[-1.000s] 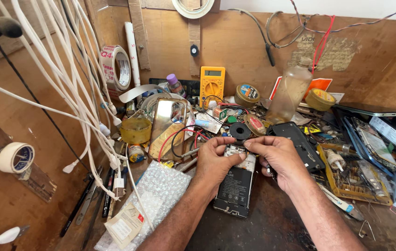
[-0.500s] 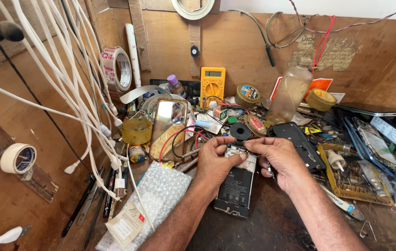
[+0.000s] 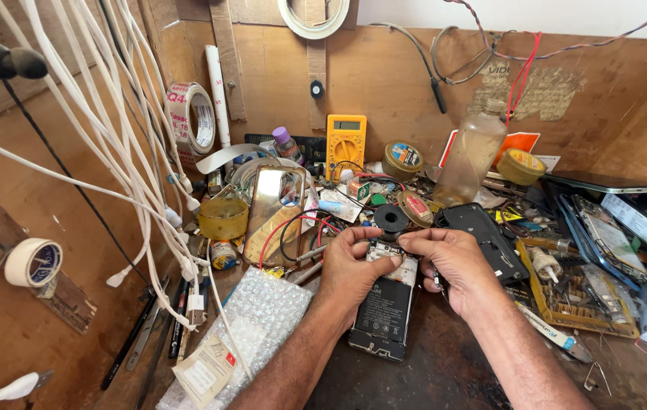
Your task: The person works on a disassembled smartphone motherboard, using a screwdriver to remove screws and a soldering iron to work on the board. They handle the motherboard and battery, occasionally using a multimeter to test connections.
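Just below the yellow multimeter (image 3: 345, 143), I see my left hand (image 3: 354, 269) and right hand (image 3: 451, 262) with fingertips pinched together on the opened black phone (image 3: 385, 307), steadying its top edge for close work.

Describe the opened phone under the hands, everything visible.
The opened phone lies flat on the dark bench, back cover off, long axis running away from the person. A black battery fills most of its body; the exposed board is at the far end. The left hand and right hand both pinch at that far end. The near end lies free.
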